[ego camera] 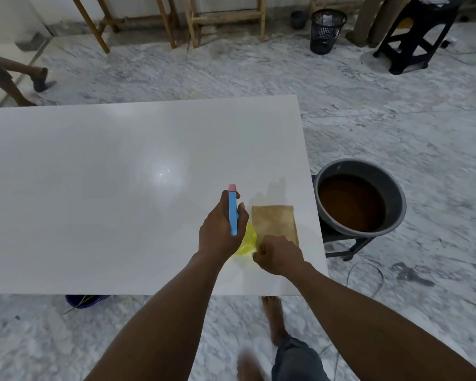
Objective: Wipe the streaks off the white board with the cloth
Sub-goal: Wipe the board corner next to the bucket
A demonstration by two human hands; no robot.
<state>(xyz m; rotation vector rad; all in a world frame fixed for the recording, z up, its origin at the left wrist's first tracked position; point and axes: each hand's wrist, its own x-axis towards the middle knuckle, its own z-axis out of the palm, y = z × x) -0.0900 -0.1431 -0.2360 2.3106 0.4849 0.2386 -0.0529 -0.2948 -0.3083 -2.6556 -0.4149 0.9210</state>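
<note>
A large glossy white board [107, 188] lies flat in front of me. My left hand [220, 232] is shut around a spray bottle [233, 210] with a blue trigger head, a pink tip and a yellow body, held just above the board near its right end. A folded brown cloth [275, 221] lies flat on the board right beside the bottle. My right hand [279, 255] rests at the cloth's near edge with its fingers curled onto it. A faint damp patch shows on the board beyond the cloth.
A grey basin [396, 199] of brown water sits on a low dark stand just off the board's right edge. A blue tub [85, 299] peeks out under the near edge. Another person's legs [14, 81] are at far left. A black bin [326, 31] and stool [415, 37] stand at the back.
</note>
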